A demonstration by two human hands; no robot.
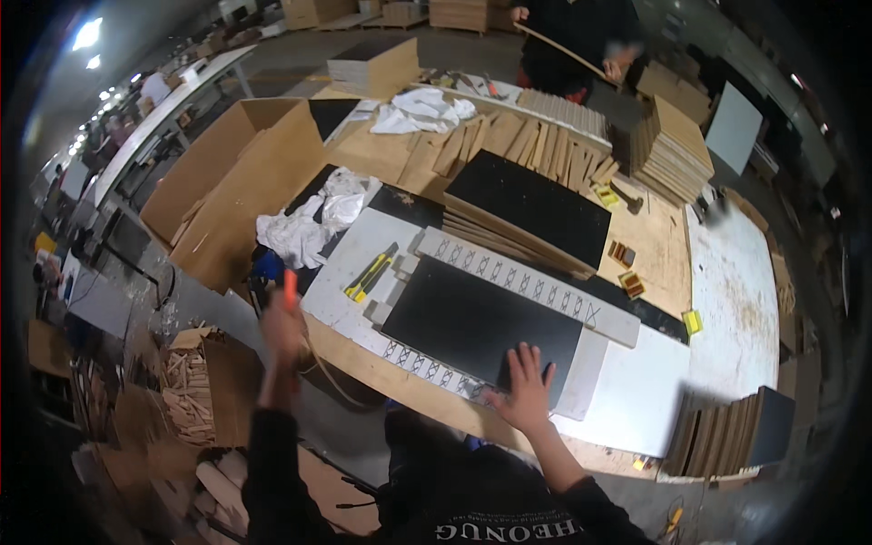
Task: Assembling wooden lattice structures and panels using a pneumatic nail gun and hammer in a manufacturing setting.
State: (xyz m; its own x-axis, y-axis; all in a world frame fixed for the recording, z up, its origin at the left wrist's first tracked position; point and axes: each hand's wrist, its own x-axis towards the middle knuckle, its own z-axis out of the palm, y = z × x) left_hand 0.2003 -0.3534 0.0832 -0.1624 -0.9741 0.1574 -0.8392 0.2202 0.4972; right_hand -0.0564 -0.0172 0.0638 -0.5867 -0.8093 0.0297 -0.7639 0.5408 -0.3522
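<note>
Centrally in the head view, a black rectangular panel is lying flat on the desk, with cross-marked pale strips showing along its far and near edges. The person's right hand is resting on the panel's near edge, toward the right end, fingers spread apart. Beyond the desk's left edge, the left hand is closing around an orange object, too blurred to identify. A yellow-and-black utility knife is lying left of the panel; black-topped boards are standing stacked behind.
</note>
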